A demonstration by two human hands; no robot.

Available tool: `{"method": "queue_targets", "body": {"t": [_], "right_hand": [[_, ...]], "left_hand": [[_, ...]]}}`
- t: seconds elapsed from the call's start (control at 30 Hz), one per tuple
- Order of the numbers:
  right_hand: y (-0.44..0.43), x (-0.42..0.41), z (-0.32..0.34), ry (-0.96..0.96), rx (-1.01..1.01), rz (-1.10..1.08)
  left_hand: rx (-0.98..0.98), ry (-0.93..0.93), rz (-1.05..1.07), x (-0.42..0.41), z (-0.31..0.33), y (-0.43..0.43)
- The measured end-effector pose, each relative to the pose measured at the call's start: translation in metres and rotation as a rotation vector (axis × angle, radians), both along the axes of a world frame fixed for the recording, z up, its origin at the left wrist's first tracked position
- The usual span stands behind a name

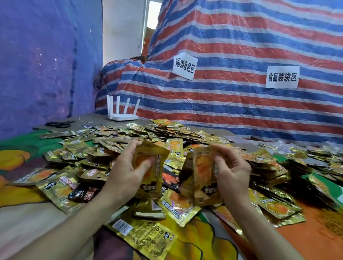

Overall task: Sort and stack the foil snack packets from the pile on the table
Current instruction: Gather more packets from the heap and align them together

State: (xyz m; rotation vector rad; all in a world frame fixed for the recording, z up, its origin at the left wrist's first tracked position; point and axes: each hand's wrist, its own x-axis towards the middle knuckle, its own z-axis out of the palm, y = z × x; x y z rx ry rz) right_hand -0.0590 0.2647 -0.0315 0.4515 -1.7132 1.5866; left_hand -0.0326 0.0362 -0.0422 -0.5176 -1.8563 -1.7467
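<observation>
Holding one gold foil packet [156, 177] upright, the left hand [125, 173] has its thumb across the face and its fingers curled behind. The right hand [233, 175] grips a small bundle of packets [200, 180], fingers wrapped over the top edge. Both hands sit side by side, near each other but apart, just above the near edge of the main pile [137, 136].

The pile spreads across the desk [97, 118] from left of the hands to well behind them, and more packets are heaped at the right [286, 169]. A short flat stack [149, 212] lies directly below the hands. One loose packet [144, 239] lies nearer the camera, between the forearms, back side up.

The printed cloth [208, 249] covers the near desk. A white router [122, 115] and black scissors [60, 124] are at the far left, and a striped tarp [255, 44] with paper labels [282, 77] hangs behind.
</observation>
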Motion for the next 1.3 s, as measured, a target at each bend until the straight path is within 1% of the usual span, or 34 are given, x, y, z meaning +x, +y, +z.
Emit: {"method": "queue_targets", "body": {"t": [0.07,0.17,0.23,0.3,0.37,0.4,0.47,0.53,0.63,0.7,0.73,0.8,0.9,0.97,1.1,1.17,1.2,1.27,1.3], "right_hand": [[-0.006,0.002,-0.007,-0.044,0.094,0.041],[-0.012,0.005,-0.012,-0.075,0.196,0.082],[-0.013,0.005,-0.012,-0.099,0.186,0.099],[-0.011,0.004,-0.01,-0.164,0.043,0.121],[-0.008,0.004,-0.003,-0.249,-0.207,0.159],[-0.006,0.003,0.001,-0.286,-0.339,0.206],[-0.002,0.005,0.008,-0.359,-0.536,0.336],[-0.002,0.006,0.011,-0.433,-0.607,0.456],[-0.005,0.003,0.01,-0.459,-0.545,0.48],[-0.009,0.003,0.007,-0.427,-0.438,0.449],[-0.011,0.003,0.006,-0.399,-0.362,0.406],[-0.016,0.005,0.001,-0.359,-0.229,0.332],[-0.03,0.009,-0.003,-0.356,-0.149,0.326],[-0.046,0.014,0.0,-0.326,-0.115,0.317],[-0.077,0.023,0.008,-0.242,-0.118,0.289],[-0.09,0.027,0.006,-0.204,-0.079,0.246],[-0.095,0.029,0.003,-0.199,-0.076,0.241],[-0.101,0.034,-0.004,-0.213,-0.082,0.246],[-0.103,0.036,-0.007,-0.233,-0.076,0.224]], "left_hand": [[-0.039,-0.04,-0.044,-0.001,-0.004,0.002],[-0.129,-0.096,-0.043,-0.003,-0.011,-0.002],[-0.154,-0.158,-0.064,-0.004,-0.015,-0.003],[-0.124,-0.18,-0.042,-0.006,-0.014,-0.003],[-0.079,-0.138,0.032,-0.008,-0.011,-0.005],[-0.018,-0.139,0.058,-0.009,-0.008,-0.005],[0.171,-0.193,0.004,-0.009,-0.004,-0.006],[0.276,-0.304,-0.091,-0.006,-0.001,-0.004],[0.334,-0.413,-0.199,0.002,0.004,-0.002],[0.374,-0.434,-0.287,0.007,0.007,0.001],[0.379,-0.462,-0.297,0.006,0.007,0.002],[0.363,-0.49,-0.333,0.008,0.007,0.006],[0.265,-0.507,-0.312,0.009,0.002,0.014],[0.223,-0.496,-0.326,0.014,0.002,0.021],[0.203,-0.359,-0.468,0.019,0.004,0.024],[0.126,-0.3,-0.515,0.021,0.003,0.023],[0.074,-0.283,-0.5,0.022,0.002,0.023],[0.027,-0.302,-0.477,0.022,0.0,0.024],[0.038,-0.337,-0.505,0.022,-0.002,0.025]]}}
